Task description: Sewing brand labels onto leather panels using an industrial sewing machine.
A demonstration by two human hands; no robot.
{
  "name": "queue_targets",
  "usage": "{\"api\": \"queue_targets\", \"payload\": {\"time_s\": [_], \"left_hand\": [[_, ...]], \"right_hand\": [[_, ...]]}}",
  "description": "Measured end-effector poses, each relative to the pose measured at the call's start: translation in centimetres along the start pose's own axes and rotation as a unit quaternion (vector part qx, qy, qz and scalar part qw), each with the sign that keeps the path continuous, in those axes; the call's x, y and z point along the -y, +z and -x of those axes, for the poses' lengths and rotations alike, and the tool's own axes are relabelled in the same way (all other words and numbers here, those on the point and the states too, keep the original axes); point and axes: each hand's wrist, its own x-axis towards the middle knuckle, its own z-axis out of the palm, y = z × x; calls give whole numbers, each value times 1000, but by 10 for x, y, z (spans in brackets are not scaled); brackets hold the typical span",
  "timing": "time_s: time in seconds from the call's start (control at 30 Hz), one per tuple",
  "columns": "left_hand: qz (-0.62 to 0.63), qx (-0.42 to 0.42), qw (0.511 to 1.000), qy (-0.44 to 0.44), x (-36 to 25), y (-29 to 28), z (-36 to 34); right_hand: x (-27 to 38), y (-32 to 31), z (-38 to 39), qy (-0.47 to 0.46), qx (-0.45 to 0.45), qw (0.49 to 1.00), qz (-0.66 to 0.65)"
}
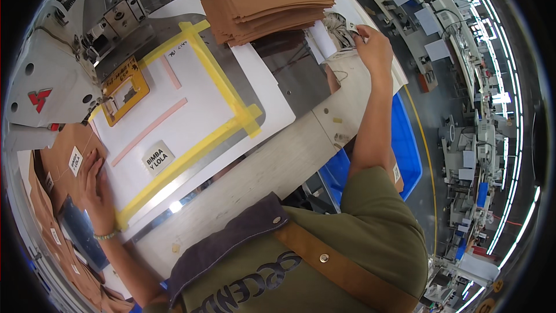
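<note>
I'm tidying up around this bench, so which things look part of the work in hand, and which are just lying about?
Seemingly in the job:
- brown panel under the left hand
- pale bundle by the right hand
- sewing machine

Seemingly just lying about:
- small yellowish piece
- distant orange-brown box

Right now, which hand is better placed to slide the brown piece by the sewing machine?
Probably the left hand: it rests on that brown piece. The right hand is farther off, near the tall brown stack.
</note>
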Motion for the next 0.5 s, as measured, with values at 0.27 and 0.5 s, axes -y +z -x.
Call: {"api": "queue_targets", "payload": {"time_s": [0.27, 0.5], "left_hand": [[-1, -3, 1000, -10, 1, 0, 1], [-3, -20, 1000, 13, -1, 0, -1]], "right_hand": [[1, -2, -7, 9, 34, 998, 56], [-8, -2, -12, 6, 8, 999, 41]]}}
